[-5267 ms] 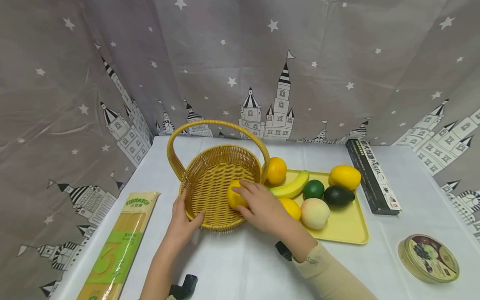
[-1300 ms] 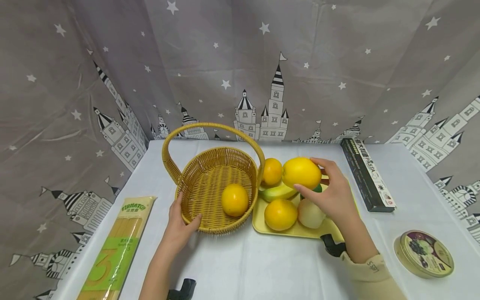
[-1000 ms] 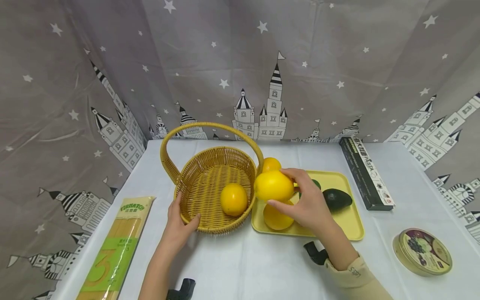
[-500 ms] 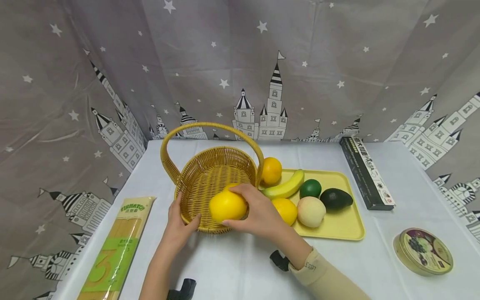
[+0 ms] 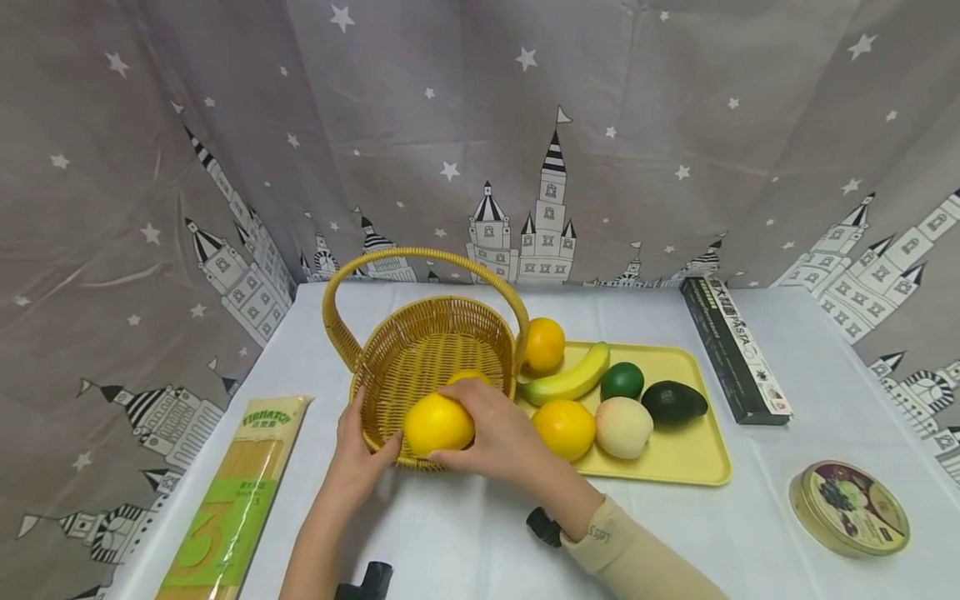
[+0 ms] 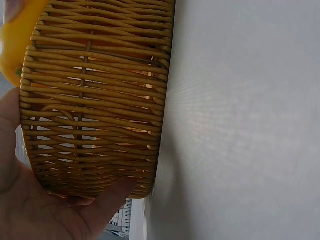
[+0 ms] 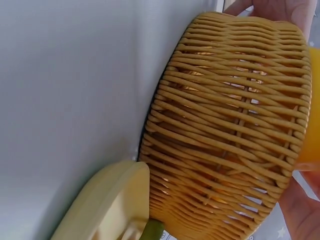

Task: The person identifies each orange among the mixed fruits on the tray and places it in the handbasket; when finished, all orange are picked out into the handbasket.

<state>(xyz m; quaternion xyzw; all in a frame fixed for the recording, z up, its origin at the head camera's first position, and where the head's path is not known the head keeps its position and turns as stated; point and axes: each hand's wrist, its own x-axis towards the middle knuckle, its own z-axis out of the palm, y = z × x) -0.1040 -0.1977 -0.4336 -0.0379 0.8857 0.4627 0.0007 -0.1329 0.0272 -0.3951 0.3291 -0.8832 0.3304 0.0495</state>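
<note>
A yellow wicker basket with a tall arched handle stands on the white table. My left hand grips its near left rim; in the left wrist view the hand has the thumb at the rim and fingers along the woven wall. Between the thumb and fingers of my right hand is a lemon, large and oval, over the basket's near rim. Behind it, an orange sits in the basket, partly hidden by the right hand. The right wrist view shows mostly basket wall.
Right of the basket, a yellow tray bears a banana, another orange, a peach, a green fruit and an avocado. One more orange lies behind. Around stand spaghetti, a pasta box and a round tin.
The right hand has carried the lemon left from above the tray to the basket's near rim. Earlier it let go of an orange inside the basket. The left hand keeps its grip.
</note>
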